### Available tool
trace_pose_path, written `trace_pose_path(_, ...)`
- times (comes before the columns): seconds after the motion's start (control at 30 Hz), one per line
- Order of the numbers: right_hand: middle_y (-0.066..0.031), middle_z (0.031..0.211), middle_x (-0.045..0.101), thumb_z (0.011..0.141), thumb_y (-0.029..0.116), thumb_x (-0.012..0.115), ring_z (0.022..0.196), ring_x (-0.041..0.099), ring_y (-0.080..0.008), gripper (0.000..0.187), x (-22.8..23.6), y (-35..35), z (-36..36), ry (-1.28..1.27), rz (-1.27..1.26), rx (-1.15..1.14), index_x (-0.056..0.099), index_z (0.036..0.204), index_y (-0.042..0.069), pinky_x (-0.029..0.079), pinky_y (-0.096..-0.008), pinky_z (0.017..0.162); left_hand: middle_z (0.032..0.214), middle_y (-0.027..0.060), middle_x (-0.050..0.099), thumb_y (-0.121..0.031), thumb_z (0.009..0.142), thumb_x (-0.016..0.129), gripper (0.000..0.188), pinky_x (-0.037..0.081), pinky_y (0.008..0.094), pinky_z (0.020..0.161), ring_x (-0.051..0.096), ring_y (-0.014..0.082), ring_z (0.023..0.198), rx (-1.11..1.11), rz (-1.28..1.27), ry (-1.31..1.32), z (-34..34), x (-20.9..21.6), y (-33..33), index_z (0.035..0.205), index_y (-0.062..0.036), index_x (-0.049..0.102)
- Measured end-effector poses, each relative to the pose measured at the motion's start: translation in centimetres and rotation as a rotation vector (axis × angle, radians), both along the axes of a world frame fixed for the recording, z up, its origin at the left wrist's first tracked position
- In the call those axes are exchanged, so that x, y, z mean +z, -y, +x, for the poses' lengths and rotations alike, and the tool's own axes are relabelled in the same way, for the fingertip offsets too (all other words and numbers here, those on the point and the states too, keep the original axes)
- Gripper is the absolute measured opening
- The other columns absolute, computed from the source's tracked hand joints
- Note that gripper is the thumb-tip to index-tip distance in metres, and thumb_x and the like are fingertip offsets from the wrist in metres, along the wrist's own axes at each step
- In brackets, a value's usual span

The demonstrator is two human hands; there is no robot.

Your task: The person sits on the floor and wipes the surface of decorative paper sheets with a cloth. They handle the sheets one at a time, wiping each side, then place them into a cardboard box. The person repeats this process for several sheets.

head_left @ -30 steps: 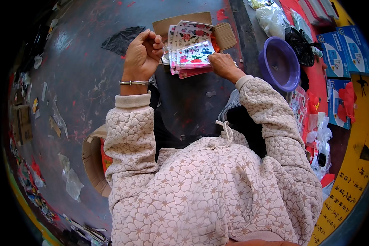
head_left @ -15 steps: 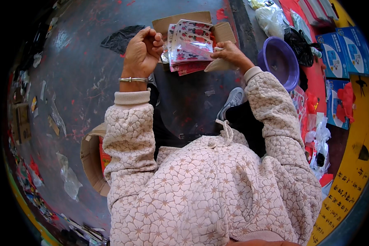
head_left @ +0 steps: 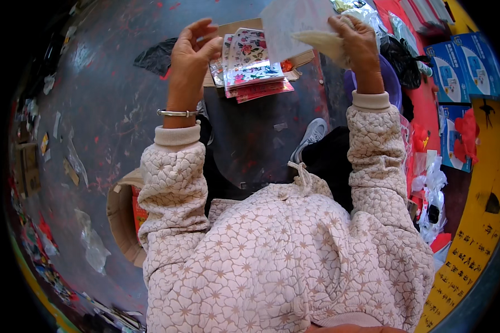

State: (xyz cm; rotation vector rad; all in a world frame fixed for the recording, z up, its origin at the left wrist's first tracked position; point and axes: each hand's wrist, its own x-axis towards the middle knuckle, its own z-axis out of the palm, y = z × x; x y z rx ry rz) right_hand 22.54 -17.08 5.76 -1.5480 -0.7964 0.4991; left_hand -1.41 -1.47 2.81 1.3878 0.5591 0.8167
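Note:
My right hand (head_left: 356,47) is raised at the upper right, its fingers closed on a thin whitish sheet (head_left: 289,28) that hangs over the stack. A cream cloth-like piece (head_left: 323,45) sticks out of the same grip. My left hand (head_left: 193,53), with a silver bangle at the wrist, is held beside the stack's left edge. Its fingers are loosely bent and apart, with nothing in them. Between the hands lies a stack of glossy flower-printed sheets (head_left: 253,58) with pink ones underneath. They rest on an opened cardboard box (head_left: 241,25), partly covered.
A purple basin (head_left: 393,83) stands right of the box, near black and clear plastic bags. Blue boxes (head_left: 450,72) line the far right. A dark plastic bag (head_left: 154,57) lies on the floor at left. Another cardboard box (head_left: 119,222) stands beside my left arm.
My right hand has risen and moved right, lifting the whitish sheet off the stack along with the cream piece. My left hand's fingers have spread somewhat.

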Motion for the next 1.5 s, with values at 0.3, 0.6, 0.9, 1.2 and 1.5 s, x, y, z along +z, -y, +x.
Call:
trace_pose_path(0.3, -0.0015, 0.065, 0.057, 0.081, 0.019, 0.059, 0.06, 0.053, -0.0059, 0.02, 1.2, -2.4, -8.0, -0.041, 0.102, 0.227, 0.061, 0.076, -0.001, 0.045, -0.0231, 0.052, 0.131, 0.0141, 0.038, 0.007, 0.068, 0.065, 0.085, 0.039, 0.0282, 0.091, 0.046, 0.0188, 0.112, -0.242, 0.622, -0.03, 3.9, 0.2, 4.5, 0.138, -0.0078, 0.019)
trace_pose_path(0.6, -0.0081, 0.079, 0.063, 0.084, 0.03, 0.058, 0.066, 0.061, -0.0143, 0.029, 0.7, -2.5, -5.4, -0.552, -0.021, 0.279, 0.064, 0.082, 0.002, 0.05, -0.0259, 0.056, 0.108, 0.0071, 0.058, 0.005, 0.079, 0.054, 0.049, 0.044, 0.0236, 0.082, 0.055, 0.012, 0.098, -0.389, -0.078, -0.004, 3.6, 0.6, 4.4, 0.127, -0.0015, 0.041)
trace_pose_path(0.9, -0.0134, 0.094, 0.062, 0.087, 0.033, 0.052, 0.08, 0.063, -0.0184, 0.038, 2.4, 2.0, 2.6, -0.599, 0.175, 0.038, 0.055, 0.106, 0.0, 0.055, -0.0297, 0.066, 0.088, 0.0092, 0.062, -0.003, 0.084, 0.052, 0.013, 0.054, 0.029, 0.065, 0.062, 0.0167, 0.078, -0.177, -0.624, 0.148, 2.8, -0.7, 2.9, 0.097, -0.0023, 0.052)
trace_pose_path(1.2, -0.007, 0.079, 0.064, 0.08, 0.024, 0.064, 0.057, 0.058, -0.0102, 0.025, 0.4, 2.0, 1.2, -0.404, -0.155, 0.361, 0.06, 0.092, 0.002, 0.05, -0.0237, 0.052, 0.095, 0.0097, 0.061, -0.01, 0.088, 0.048, 0.014, 0.054, 0.0308, 0.07, 0.062, 0.0174, 0.082, -0.186, -0.698, 0.159, 2.7, -0.5, 2.6, 0.1, -0.0037, 0.05)
trace_pose_path(1.5, -0.0014, 0.067, 0.059, 0.08, 0.019, 0.064, 0.051, 0.054, -0.0078, 0.017, -0.2, 1.7, 0.5, -0.528, -0.123, 0.272, 0.062, 0.081, 0.003, 0.044, -0.0226, 0.044, 0.106, 0.011, 0.059, -0.021, 0.09, 0.047, 0.031, 0.05, 0.0359, 0.08, 0.06, 0.0227, 0.093, -0.379, -0.897, 0.364, 2.3, 0.7, 3.4, 0.114, -0.0023, 0.047)
